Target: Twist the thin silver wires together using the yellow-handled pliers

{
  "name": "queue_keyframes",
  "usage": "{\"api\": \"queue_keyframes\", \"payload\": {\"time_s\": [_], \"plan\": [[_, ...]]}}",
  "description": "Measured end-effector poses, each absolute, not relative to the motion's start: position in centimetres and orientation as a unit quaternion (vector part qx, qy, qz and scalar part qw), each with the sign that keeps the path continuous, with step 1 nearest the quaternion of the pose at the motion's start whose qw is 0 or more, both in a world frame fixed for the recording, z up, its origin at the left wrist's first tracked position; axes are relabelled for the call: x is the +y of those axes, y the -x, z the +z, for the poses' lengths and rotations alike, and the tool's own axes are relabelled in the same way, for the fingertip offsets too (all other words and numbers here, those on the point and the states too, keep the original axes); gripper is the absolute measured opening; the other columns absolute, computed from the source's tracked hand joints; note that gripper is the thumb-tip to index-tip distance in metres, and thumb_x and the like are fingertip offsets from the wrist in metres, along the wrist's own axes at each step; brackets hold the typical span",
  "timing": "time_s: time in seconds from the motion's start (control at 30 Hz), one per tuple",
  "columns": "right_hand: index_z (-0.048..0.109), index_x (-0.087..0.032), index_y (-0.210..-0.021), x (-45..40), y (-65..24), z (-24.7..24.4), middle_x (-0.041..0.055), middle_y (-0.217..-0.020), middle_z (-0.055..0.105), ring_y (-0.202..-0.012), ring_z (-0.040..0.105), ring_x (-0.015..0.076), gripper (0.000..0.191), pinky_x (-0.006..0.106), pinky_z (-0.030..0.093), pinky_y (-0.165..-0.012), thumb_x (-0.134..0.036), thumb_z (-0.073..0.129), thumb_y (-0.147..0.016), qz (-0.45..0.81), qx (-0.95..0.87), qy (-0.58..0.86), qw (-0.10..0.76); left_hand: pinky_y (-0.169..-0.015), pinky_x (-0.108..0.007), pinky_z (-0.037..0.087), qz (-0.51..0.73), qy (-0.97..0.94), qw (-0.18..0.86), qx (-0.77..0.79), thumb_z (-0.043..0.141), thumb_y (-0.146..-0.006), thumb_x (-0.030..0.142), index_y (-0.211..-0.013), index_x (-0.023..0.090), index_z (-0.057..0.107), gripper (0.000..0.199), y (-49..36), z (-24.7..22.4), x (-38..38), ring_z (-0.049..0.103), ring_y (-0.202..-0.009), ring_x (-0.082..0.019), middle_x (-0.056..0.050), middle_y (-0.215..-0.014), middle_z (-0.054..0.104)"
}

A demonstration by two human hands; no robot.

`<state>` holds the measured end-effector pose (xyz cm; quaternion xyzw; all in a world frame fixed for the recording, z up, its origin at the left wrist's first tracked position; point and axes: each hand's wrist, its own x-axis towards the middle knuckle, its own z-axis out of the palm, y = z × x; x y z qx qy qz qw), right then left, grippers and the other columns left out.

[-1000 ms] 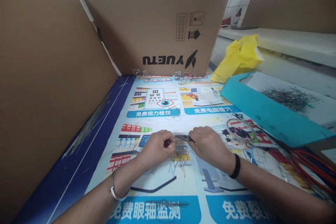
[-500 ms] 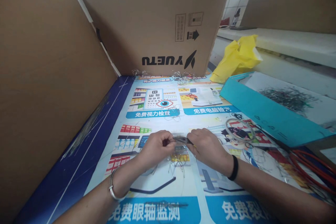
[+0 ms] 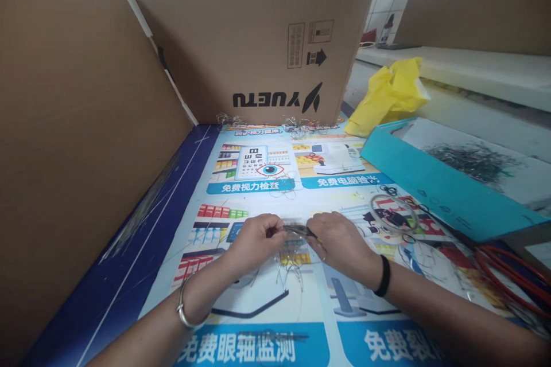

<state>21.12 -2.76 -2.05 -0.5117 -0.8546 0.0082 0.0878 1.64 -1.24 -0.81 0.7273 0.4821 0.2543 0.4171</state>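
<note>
In the head view, the step in hand looks like working pliers (image 3: pixel 300 230) at the left hand's (image 3: pixel 259 242) fingertips, mid-frame. The right hand's (image 3: pixel 342 245) grip is closed round the pliers' handles; the left grip is clenched in a pinch — on what, I cannot tell. The next move seems to call for a steady pinch and a controlled squeeze. The handles are mostly covered by the right palm, and the tips are blurred. Loose thin wires (image 3: pixel 293 275) at lower centre blend into the printed sheet (image 3: pixel 301 305); both forearms are cut off below.
</note>
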Motion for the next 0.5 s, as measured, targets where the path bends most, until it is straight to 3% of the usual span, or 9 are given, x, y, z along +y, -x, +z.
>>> {"api": "queue_keyframes", "payload": {"time_s": [0.5], "plan": [[0.055,-0.019,-0.073,-2.62,-21.08,-2.61,0.0019,-0.072,0.058,-0.068,0.051,0.0160,0.016,0.028,0.027,-0.062,-0.029,0.048,-0.083,0.017,-0.846,0.526,0.092,-0.055,-0.020,0.032,0.226,-0.746,0.399,0.483,0.047,-0.072,0.018,-0.064,0.016,0.053,0.011,-1.67,-0.62,-1.19,0.043,-0.059,-0.010,0.004,-0.061,0.048]]}}
